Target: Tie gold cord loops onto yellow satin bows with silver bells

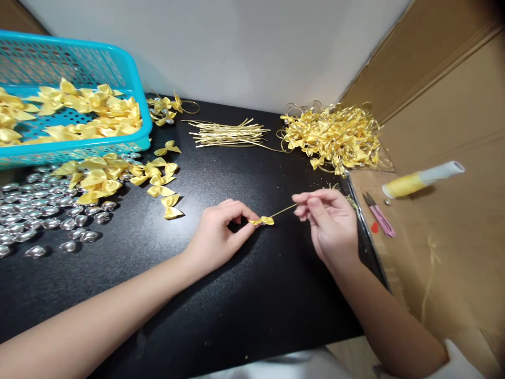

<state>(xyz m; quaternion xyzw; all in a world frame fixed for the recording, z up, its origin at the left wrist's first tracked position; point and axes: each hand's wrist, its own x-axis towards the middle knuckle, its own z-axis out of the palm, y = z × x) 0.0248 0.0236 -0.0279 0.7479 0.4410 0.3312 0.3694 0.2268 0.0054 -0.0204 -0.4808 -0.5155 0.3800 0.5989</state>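
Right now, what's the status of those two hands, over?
Left hand pinching yellow bow. Right hand holding gold cord, running straight to the bow. Gold strips lie beyond, not between the hands.

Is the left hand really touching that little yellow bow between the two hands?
Touching. The head view shows it: the left hand pinches one end of the yellow bow between thumb and finger, with no gap.

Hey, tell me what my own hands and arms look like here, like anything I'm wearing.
Your left hand and right hand are bare: no gloves, rings or watch show. A white sleeve edge shows by the right elbow; no left sleeve is in view.
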